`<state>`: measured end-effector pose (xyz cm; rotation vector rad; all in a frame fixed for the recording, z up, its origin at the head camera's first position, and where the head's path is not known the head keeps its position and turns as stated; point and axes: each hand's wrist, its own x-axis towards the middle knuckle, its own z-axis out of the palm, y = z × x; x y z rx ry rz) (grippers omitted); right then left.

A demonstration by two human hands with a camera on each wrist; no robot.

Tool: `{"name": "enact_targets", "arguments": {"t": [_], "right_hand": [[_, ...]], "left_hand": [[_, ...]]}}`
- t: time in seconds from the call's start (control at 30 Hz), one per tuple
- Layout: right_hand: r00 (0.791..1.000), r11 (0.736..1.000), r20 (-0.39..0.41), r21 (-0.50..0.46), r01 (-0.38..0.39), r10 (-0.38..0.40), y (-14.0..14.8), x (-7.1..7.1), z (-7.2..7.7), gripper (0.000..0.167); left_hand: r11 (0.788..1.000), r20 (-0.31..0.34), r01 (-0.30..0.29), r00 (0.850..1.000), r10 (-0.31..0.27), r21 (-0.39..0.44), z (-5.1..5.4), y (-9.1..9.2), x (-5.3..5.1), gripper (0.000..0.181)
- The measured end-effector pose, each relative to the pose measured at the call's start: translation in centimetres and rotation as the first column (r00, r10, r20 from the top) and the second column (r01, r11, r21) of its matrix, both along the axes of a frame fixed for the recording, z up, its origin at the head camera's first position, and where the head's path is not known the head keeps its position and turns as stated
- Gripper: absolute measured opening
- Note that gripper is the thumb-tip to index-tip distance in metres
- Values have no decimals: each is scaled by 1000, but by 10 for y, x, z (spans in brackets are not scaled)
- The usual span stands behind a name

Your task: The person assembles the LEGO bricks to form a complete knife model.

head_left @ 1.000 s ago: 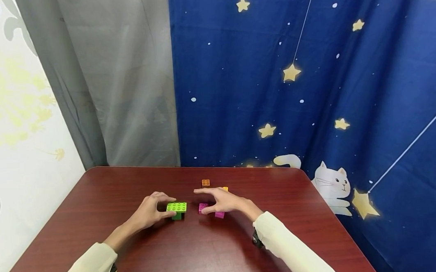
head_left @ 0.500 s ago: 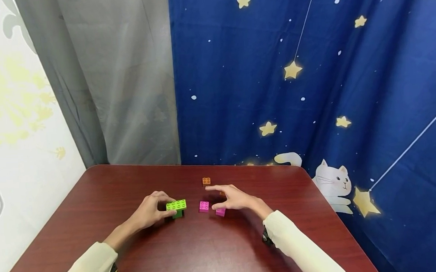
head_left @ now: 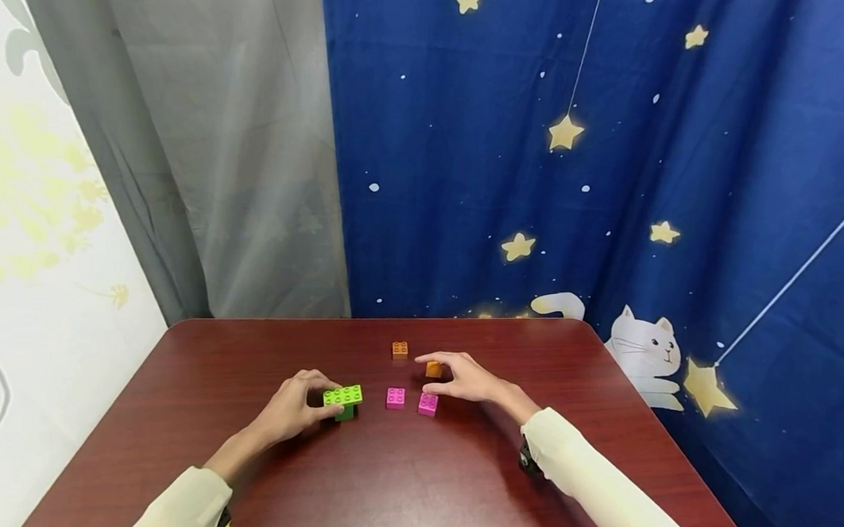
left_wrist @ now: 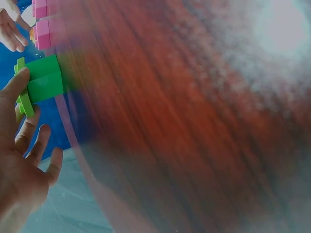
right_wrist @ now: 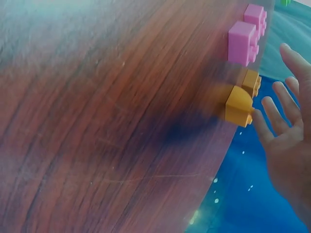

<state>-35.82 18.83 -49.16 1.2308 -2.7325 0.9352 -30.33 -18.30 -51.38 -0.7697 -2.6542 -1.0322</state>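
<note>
Hands: compared with one second ago, the right hand [head_left: 467, 379] has shifted to the right over the table [head_left: 405, 479], uncovering both pink pieces; the left hand [head_left: 296, 405] keeps nearly the same place.
Left hand state: gripping the light-green brick [head_left: 343, 396] by its left end, thumb on the near side, a finger opposite; the remaining fingers extend loosely.
Light-green brick: top piece of a two-colour stack, studs up; in the head view its right end now sits slightly higher than its left, whereas one second ago it looked level.
Dark-green brick [head_left: 345, 413]: directly under the light-green brick; contact with the table cannot be told.
Right hand state: fingers extended, thumb apart, gripping nothing.
Yellow-orange brick [head_left: 434, 369]: on the table, between thumb and fingers of the right hand in the head view; mostly hidden one second ago, now visible. Fingertip contact cannot be told.
Right pink brick [head_left: 428, 404]: near the right thumb, fully exposed.
Left pink brick [head_left: 396, 398]: between the green stack and the right pink brick, apart from both.
Orange brick [head_left: 400, 350]: farthest back, near the rear edge of the table.
</note>
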Motion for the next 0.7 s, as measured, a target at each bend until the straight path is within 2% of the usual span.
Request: {"name": "enact_targets", "arguments": {"t": [0.17,0.7], "right_hand": [[998,998,-32,-22,61,-61,0,-7,-1,52],[986,982,8,-97,164,-164,-19,-46,-22,51]], "left_hand": [[1000,4,-10,1000,10,-15,-1,-1,-1,30],[999,4,-1,1000,2,-36,2,0,0,29]]}}
